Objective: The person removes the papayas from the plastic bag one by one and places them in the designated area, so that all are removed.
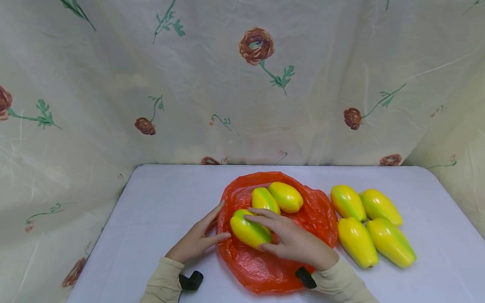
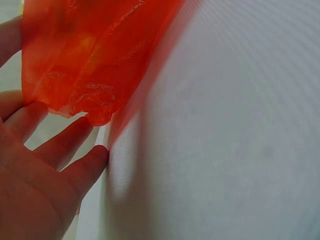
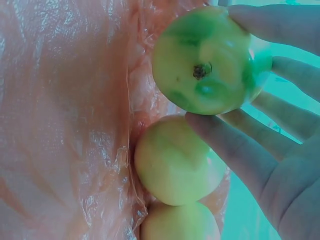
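Observation:
A red plastic bag point(image 1: 268, 270) lies spread with its mouth up on the table. My right hand point(image 1: 297, 241) grips a yellow-green papaya point(image 1: 246, 230) over the left part of the bag, thumb on its near side and fingers across the top. The right wrist view shows the stem end of this papaya point(image 3: 202, 70) between thumb and fingers. Just beyond it, two more papayas point(image 1: 286, 197) sit side by side in the bag. At the bag's left rim, my left hand point(image 1: 199, 239) touches the plastic; its fingers point(image 2: 65, 142) are spread and nearly straight in the left wrist view.
Several papayas point(image 1: 356, 243) lie grouped on the white table point(image 1: 167, 200) to the right of the bag, close to its edge. A flowered curtain point(image 1: 207, 80) hangs behind the table and along both sides. Black straps point(image 1: 191, 281) show at the wrists.

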Available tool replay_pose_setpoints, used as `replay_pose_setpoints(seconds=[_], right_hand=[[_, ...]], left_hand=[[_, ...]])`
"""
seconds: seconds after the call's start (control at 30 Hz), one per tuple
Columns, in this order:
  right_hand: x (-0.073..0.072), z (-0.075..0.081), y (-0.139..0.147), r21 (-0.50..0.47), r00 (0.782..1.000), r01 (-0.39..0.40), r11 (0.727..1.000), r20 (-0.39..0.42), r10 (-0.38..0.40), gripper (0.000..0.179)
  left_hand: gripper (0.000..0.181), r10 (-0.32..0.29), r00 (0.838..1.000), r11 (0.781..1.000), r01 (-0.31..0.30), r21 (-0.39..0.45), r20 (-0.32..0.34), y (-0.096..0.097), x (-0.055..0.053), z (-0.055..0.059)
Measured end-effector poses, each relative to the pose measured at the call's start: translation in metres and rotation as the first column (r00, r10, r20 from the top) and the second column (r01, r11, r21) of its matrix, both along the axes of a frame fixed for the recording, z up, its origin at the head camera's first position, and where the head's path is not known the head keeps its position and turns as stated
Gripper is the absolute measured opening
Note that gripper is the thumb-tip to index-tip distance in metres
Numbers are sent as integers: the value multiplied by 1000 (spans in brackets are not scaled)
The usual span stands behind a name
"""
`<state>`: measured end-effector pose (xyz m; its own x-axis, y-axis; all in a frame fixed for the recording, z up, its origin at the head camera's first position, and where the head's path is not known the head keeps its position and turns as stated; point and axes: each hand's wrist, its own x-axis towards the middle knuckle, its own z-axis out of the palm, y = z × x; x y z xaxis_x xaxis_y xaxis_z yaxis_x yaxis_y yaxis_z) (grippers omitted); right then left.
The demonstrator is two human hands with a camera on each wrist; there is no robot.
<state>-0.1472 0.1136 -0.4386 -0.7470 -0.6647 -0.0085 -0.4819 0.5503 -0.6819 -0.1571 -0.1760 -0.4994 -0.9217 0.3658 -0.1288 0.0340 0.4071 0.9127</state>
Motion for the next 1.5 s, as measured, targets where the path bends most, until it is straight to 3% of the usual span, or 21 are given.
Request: replay_pose_setpoints(seconds=[0.77, 1.5], right_hand=[[14, 6, 25, -55, 995, 23, 998, 102, -17, 73], [29, 11, 49, -47, 998, 53, 997, 35, -52, 68]], left_hand=[[84, 8, 1000, 1000, -8, 1, 16, 0, 1, 0], [85, -4, 1000, 1000, 4, -9, -13, 0, 1, 1]])
